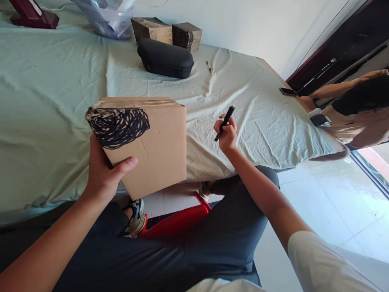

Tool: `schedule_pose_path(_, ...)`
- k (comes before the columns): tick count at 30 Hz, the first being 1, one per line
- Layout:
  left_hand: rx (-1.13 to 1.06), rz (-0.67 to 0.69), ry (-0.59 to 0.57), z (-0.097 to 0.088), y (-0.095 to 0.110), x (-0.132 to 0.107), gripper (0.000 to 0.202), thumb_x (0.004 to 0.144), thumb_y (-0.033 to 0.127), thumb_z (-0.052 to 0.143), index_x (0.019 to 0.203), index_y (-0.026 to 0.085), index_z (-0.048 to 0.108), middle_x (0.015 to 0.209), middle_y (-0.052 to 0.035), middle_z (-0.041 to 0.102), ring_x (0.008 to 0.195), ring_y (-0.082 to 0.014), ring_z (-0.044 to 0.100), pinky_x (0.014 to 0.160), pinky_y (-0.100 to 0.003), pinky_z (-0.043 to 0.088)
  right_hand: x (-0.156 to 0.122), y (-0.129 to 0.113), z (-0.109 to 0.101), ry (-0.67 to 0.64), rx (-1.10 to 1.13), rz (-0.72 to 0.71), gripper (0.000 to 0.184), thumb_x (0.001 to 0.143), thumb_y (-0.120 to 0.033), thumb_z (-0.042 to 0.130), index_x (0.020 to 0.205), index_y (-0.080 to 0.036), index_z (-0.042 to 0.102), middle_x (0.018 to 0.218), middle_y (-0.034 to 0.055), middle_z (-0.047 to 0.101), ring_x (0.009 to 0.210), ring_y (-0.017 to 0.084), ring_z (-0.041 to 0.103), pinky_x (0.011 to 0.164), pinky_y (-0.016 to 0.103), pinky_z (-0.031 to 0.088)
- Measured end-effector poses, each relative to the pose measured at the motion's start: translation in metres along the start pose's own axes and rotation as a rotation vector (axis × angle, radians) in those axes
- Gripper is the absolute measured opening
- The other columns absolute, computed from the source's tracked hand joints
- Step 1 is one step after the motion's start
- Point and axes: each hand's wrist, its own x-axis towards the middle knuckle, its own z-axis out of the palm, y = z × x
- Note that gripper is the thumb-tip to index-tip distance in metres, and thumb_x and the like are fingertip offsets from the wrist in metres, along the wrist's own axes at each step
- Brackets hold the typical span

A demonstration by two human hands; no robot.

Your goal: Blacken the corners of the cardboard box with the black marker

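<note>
A brown cardboard box (pixel 158 150) is tilted at the front edge of the cloth-covered table. Dense black loops of ink (pixel 121 125) cover the upper left of the face turned to me, and clear tape runs along its top. My left hand (pixel 106 166) grips the box at its lower left, the thumb on the front face and the other fingers mostly hidden behind. To the right of the box, apart from it, my right hand (pixel 227 134) is closed around a black marker (pixel 227 117), which slants up to the right.
Behind the box lies a black hard case (pixel 165 58). Two smaller scribbled boxes (pixel 187 35) and a clear plastic bin (pixel 106 20) stand by the wall. A small pen (pixel 209 66) lies nearby. At right, another person (pixel 358 101) sits near a phone (pixel 288 92). A red stool (pixel 176 221) is below.
</note>
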Motion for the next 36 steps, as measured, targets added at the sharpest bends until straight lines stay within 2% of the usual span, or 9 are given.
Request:
schedule_pose_path(5,-0.017,-0.022,0.008,0.000,0.001,0.000,0.091,0.062,0.041,0.106,0.143,0.024,0.069,0.130,-0.0088,0.075,0.110,-0.0244,0.070,0.095,-0.036,0.058,-0.001,-0.004,0.001,-0.052,-0.010,0.028,0.028,0.081,-0.051,0.067,0.097,-0.029,0.059,0.053,-0.0101,0.039,0.052,0.014,0.028,0.058,0.032,0.025)
schedule_pose_path(9,0.006,0.012,-0.002,0.000,0.001,0.000,0.089,0.063,0.042,0.105,0.141,0.023,0.068,0.127,-0.0086,0.075,0.109,-0.0243,0.070,0.094,-0.036,0.058,-0.003,-0.006,0.004,-0.070,0.027,0.043,0.034,0.085,-0.057,0.074,0.096,-0.028,0.060,0.054,-0.0102,0.040,0.050,0.013,0.031,0.052,0.030,0.031)
schedule_pose_path(15,0.046,0.018,-0.015,-0.002,-0.003,-0.001,0.088,0.063,0.047,0.104,0.140,0.024,0.066,0.126,-0.0068,0.073,0.109,-0.0242,0.069,0.093,-0.037,0.059,-0.005,-0.013,0.012,-0.022,0.021,0.113,0.054,0.092,-0.080,0.071,0.106,-0.030,0.055,0.058,-0.0108,0.042,0.048,0.012,0.032,0.043,0.026,0.028)
schedule_pose_path(20,0.063,0.000,-0.014,0.000,0.000,-0.002,0.088,0.065,0.050,0.104,0.140,0.025,0.064,0.130,-0.0083,0.072,0.113,-0.0276,0.069,0.098,-0.043,0.061,-0.006,-0.021,0.013,-0.041,0.077,0.149,0.050,0.092,-0.074,0.073,0.103,-0.030,0.051,0.065,-0.0096,0.046,0.048,0.011,0.037,0.043,0.025,0.026)
schedule_pose_path(23,0.064,-0.020,-0.013,0.001,0.003,-0.002,0.091,0.065,0.053,0.104,0.143,0.026,0.064,0.132,-0.0091,0.071,0.117,-0.0300,0.070,0.102,-0.047,0.061,-0.007,-0.024,0.013,-0.056,0.068,0.178,0.052,0.091,-0.077,0.070,0.101,-0.031,0.048,0.065,-0.0089,0.047,0.049,0.012,0.039,0.044,0.026,0.027)
schedule_pose_path(28,0.056,-0.042,-0.016,0.003,0.005,-0.002,0.096,0.063,0.056,0.104,0.145,0.027,0.065,0.136,-0.0103,0.072,0.119,-0.0319,0.070,0.104,-0.050,0.061,-0.009,-0.024,0.014,-0.057,0.046,0.185,0.056,0.092,-0.081,0.068,0.096,-0.031,0.043,0.067,-0.0077,0.049,0.052,0.014,0.042,0.047,0.028,0.033)
schedule_pose_path(31,0.053,-0.046,-0.024,0.003,0.005,-0.002,0.097,0.064,0.056,0.104,0.147,0.028,0.064,0.139,-0.0111,0.071,0.121,-0.0334,0.070,0.106,-0.052,0.061,-0.008,-0.023,0.013,-0.038,0.044,0.197,0.056,0.090,-0.080,0.072,0.097,-0.031,0.045,0.068,-0.0070,0.050,0.054,0.014,0.044,0.049,0.029,0.037)
schedule_pose_path(34,0.044,-0.043,-0.028,0.003,0.005,-0.002,0.094,0.064,0.053,0.104,0.146,0.027,0.065,0.138,-0.0111,0.072,0.121,-0.0325,0.070,0.106,-0.050,0.060,-0.006,-0.020,0.011,-0.007,0.044,0.210,0.061,0.090,-0.087,0.068,0.096,-0.030,0.051,0.067,-0.0061,0.048,0.056,0.014,0.045,0.053,0.030,0.042)
schedule_pose_path(36,0.040,-0.042,-0.024,0.002,0.005,-0.002,0.093,0.064,0.051,0.105,0.145,0.026,0.066,0.136,-0.0110,0.073,0.119,-0.0313,0.070,0.105,-0.048,0.060,-0.003,-0.020,0.010,0.011,0.041,0.202,0.067,0.090,-0.094,0.062,0.088,-0.028,0.051,0.066,-0.0050,0.046,0.056,0.014,0.046,0.054,0.031,0.045)
